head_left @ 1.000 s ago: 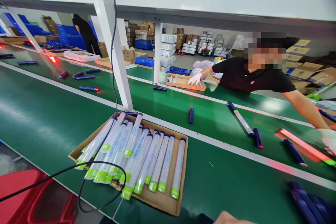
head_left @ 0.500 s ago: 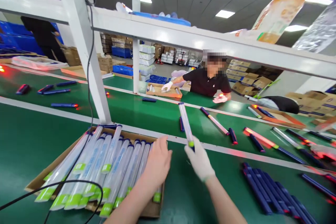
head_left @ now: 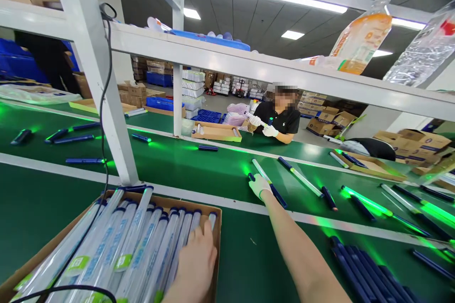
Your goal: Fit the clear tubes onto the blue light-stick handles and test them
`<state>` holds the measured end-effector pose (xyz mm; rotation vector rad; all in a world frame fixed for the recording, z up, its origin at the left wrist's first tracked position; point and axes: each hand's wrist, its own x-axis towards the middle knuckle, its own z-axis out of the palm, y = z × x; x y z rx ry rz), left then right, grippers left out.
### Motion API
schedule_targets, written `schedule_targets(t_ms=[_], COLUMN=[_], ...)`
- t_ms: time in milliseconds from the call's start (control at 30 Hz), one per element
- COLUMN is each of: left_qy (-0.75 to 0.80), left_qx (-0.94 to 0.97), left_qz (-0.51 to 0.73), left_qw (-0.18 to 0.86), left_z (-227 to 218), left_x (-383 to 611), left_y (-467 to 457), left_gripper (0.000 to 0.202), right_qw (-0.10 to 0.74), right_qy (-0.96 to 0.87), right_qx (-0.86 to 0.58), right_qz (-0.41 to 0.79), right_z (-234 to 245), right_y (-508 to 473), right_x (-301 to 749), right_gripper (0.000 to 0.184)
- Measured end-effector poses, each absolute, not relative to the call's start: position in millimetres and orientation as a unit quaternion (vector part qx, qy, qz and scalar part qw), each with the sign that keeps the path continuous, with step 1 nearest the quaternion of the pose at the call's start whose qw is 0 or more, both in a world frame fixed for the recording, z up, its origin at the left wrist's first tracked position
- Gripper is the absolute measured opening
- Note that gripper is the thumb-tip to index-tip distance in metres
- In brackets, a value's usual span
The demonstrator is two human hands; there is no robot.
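Note:
My left hand, bare, lies over the right side of a cardboard box full of clear plastic tubes with dark blue caps and green labels. Its fingers are apart and seem to touch the rightmost tube. My right hand, in a white glove, is closed around a short dark blue handle on the green belt, mostly hidden by the fingers; green light shines beside its end. Right beside this hand lies a light stick, a clear tube joined to a dark blue handle.
Several light sticks and dark blue handles lie along the belt, some glowing green. A pile of dark blue handles is at the right. A black cable hangs before a white post. Across the belt a person holds a tube.
My right hand has let go of the light stick, now on the belt, and taken the blue handle. My left hand has lowered into the box. The lights turned from red to green.

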<state>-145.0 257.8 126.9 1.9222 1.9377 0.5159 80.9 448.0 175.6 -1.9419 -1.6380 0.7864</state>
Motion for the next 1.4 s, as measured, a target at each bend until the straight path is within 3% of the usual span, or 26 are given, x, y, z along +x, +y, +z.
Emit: schedule_targets(t_ms=[133, 200, 267, 333, 400, 467, 600, 733, 967, 1067, 1233, 1400], left_qy=[0.562, 0.474, 0.389, 0.326, 0.304, 0.311, 0.292, 0.262, 0.284, 0.259, 0.225, 0.229], left_qx=[0.436, 0.251, 0.124, 0.047, 0.006, 0.000, 0.036, 0.089, 0.098, 0.132, 0.170, 0.138], left_qz=[0.536, 0.657, 0.714, 0.708, 0.690, 0.689, 0.709, 0.746, 0.675, 0.653, 0.672, 0.707], left_qw=[0.455, 0.531, 0.568, 0.624, 0.657, 0.655, 0.641, 0.606, 0.674, 0.700, 0.685, 0.655], left_z=[170, 194, 213, 223, 228, 228, 223, 220, 226, 228, 226, 225], left_x=[-169, -172, -171, -167, -162, -157, -149, -146, -150, -154, -150, -140], left_y=[259, 266, 275, 280, 280, 275, 257, 247, 244, 242, 240, 240], left_gripper=[0.051, 0.050, 0.028, 0.010, 0.028, 0.033, 0.024, 0.024, 0.045, 0.035, 0.025, 0.035], right_qw=[0.272, 0.280, 0.275, 0.253, 0.219, 0.198, 0.233, 0.243, 0.222, 0.230, 0.264, 0.231], right_qy=[-0.605, -0.612, -0.618, -0.601, -0.559, -0.515, -0.486, -0.471, -0.472, -0.474, -0.428, -0.431], right_qx=[-0.616, -0.562, -0.516, -0.497, -0.509, -0.538, -0.567, -0.585, -0.593, -0.542, -0.493, -0.526], right_qz=[0.423, 0.482, 0.526, 0.573, 0.617, 0.637, 0.623, 0.613, 0.613, 0.655, 0.710, 0.696], right_z=[183, 189, 198, 209, 217, 220, 211, 204, 208, 208, 206, 200], right_y=[376, 319, 259, 207, 168, 145, 125, 118, 123, 124, 121, 122], right_x=[70, 57, 41, 25, 11, 1, -8, -6, 3, 4, 2, 0], right_gripper=[0.033, 0.029, 0.025, 0.019, 0.018, 0.029, 0.058, 0.069, 0.056, 0.044, 0.039, 0.075])
